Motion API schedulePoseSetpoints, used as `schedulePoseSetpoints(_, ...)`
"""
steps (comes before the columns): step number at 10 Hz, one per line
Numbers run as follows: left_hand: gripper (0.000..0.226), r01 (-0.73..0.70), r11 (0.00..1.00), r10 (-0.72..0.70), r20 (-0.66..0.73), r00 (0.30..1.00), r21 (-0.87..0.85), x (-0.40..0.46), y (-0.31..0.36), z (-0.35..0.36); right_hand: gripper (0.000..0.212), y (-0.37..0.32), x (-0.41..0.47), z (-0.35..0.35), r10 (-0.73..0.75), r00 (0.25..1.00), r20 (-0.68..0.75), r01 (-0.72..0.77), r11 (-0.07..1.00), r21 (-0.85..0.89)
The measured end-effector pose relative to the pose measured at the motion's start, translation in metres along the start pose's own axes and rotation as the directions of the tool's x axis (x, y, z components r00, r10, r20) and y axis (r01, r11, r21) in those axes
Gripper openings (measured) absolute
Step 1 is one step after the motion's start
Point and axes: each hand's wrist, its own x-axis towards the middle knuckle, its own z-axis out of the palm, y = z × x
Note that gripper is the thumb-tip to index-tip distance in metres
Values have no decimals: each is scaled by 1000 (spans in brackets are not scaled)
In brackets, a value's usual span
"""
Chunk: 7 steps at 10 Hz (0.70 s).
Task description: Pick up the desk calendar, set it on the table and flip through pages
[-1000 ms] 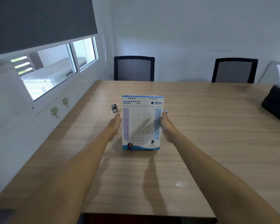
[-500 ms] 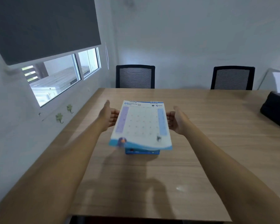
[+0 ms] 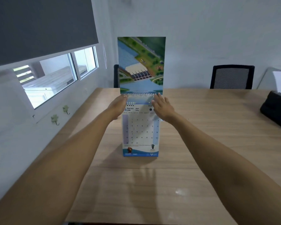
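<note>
Standing upright near the middle of the wooden surface (image 3: 201,159) in the head view, the desk calendar (image 3: 140,133) shows its June grid while a picture page (image 3: 141,64) is held vertical above the spiral binding (image 3: 131,103), pinched low at its edges between the loosely spread fingers of the left hand (image 3: 118,105) and the right hand (image 3: 162,107). Light card and thin, easily creased paper are judged, best taken by the page edges near the rings. Nothing stands in the way: a black bag (image 3: 277,109) and two chairs (image 3: 232,77) are kept well apart.
</note>
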Motion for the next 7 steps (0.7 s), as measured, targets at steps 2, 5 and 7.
schedulePoseSetpoints(2, 50, -119, 906, 105, 57, 993, 407, 12, -25, 11, 70, 17, 9, 18, 52, 999, 14, -48, 976, -211)
schedulePoseSetpoints(5, 68, -173, 786, 190, 35, 981, 593, 9, -43, 18, 72, 28, 3, 36, 53, 996, -76, -69, 970, -231)
schedulePoseSetpoints(7, 86, -78, 775, 164, -80, 983, 627, -8, -82, 27, 75, 51, -18, 58, 100, 975, -197, -129, 981, -145)
